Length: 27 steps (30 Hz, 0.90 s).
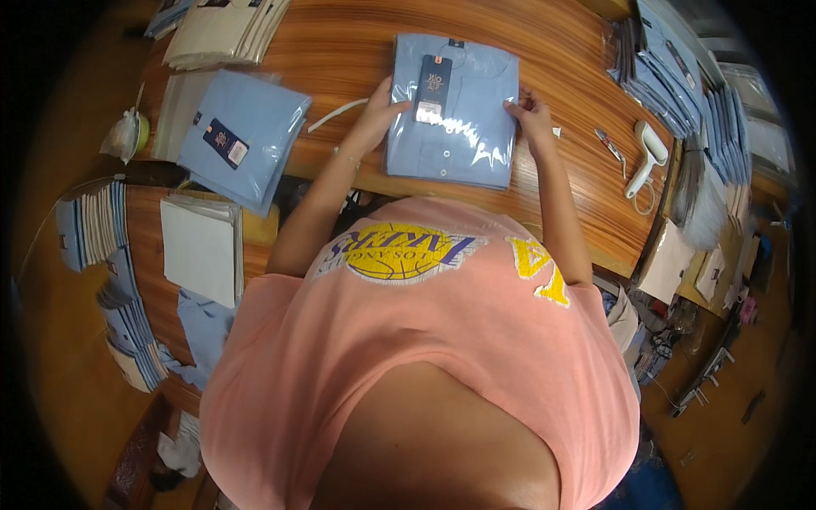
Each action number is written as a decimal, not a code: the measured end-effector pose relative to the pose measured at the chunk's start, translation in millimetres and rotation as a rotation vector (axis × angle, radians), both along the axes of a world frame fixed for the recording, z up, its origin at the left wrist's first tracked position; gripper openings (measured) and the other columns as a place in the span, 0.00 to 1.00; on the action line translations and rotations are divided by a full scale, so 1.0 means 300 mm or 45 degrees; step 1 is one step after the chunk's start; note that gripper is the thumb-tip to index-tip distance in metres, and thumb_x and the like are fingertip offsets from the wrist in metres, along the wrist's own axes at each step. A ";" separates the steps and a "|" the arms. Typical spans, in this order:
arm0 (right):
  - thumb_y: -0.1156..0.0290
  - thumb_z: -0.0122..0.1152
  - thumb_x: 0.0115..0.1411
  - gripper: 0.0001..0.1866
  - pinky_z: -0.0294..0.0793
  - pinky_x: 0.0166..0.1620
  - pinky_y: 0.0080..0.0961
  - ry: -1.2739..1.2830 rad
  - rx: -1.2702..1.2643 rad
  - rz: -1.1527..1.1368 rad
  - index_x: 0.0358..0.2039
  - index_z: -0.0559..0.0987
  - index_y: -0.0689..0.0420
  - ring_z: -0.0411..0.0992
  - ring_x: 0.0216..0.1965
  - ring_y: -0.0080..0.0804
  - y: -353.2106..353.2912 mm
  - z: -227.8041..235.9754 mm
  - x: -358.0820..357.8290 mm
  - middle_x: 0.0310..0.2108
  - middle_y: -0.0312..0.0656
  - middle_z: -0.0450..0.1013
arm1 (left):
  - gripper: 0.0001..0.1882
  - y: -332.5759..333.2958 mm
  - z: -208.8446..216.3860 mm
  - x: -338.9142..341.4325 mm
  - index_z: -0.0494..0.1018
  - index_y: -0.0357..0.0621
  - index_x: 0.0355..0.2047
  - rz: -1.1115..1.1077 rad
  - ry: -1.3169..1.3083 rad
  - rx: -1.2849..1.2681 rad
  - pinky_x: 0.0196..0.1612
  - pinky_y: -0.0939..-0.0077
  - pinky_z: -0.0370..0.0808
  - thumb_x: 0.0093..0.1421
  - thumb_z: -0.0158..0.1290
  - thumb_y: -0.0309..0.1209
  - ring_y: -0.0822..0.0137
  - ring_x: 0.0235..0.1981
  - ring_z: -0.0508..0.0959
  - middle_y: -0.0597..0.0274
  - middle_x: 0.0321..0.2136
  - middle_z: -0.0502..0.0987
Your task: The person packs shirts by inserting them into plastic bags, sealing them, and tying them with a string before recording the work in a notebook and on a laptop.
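A folded light blue shirt (478, 89) in a shiny clear plastic bag lies on the wooden table in front of me. A dark hang tag (434, 81) with a white sticker shows on its front. My left hand (376, 119) grips the shirt's left edge, thumb on top and the other fingers mostly hidden. On the right edge, my right hand (530, 117) closes the same way, its thumb pressing the bag. To the left, another bagged blue shirt (270, 115) with a dark tag lies tilted. A white strip (336, 115) rests beside my left hand.
At the right lie a white lint roller (648, 157) and small thread snips (610, 146). Bagged shirts form stacks at the far right (663, 72) and far left (225, 34). White sheets (200, 246) are piled on a lower left surface, near stacked folded garments (127, 310).
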State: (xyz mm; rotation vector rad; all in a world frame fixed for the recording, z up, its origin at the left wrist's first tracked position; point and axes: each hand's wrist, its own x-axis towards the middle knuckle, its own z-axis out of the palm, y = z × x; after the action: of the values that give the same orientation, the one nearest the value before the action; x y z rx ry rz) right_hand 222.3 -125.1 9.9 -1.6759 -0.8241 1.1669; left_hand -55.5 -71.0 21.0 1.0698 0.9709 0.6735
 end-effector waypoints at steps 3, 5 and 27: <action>0.75 0.62 0.50 0.27 0.71 0.38 0.23 -0.166 0.026 0.095 0.52 0.66 0.64 0.71 0.36 0.30 -0.001 0.031 0.021 0.33 0.44 0.72 | 0.35 0.042 0.031 -0.070 0.54 0.32 0.57 -0.077 0.522 0.281 0.53 0.67 0.63 0.54 0.55 0.34 0.56 0.52 0.67 0.43 0.51 0.65; 0.72 0.63 0.50 0.28 0.71 0.37 0.23 -0.429 0.026 0.102 0.52 0.66 0.64 0.70 0.35 0.29 -0.019 0.039 0.046 0.33 0.42 0.71 | 0.40 0.100 0.049 -0.203 0.54 0.33 0.58 0.255 1.017 0.676 0.58 0.59 0.57 0.53 0.55 0.46 0.46 0.56 0.61 0.34 0.54 0.60; 0.65 0.53 0.56 0.20 0.56 0.59 0.40 -0.938 1.121 1.240 0.51 0.70 0.51 0.55 0.59 0.43 0.390 0.135 -1.035 0.57 0.45 0.59 | 0.45 -0.295 0.198 -0.598 0.51 0.58 0.62 -0.337 1.878 0.747 0.55 0.27 0.40 0.43 0.53 0.19 0.54 0.66 0.39 0.61 0.65 0.43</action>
State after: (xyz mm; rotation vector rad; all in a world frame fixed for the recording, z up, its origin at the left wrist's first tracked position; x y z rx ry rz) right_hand -88.1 -8.0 50.4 -0.8704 -2.3689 0.4948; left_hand -235.0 -159.4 80.3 2.2607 1.8476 -0.2231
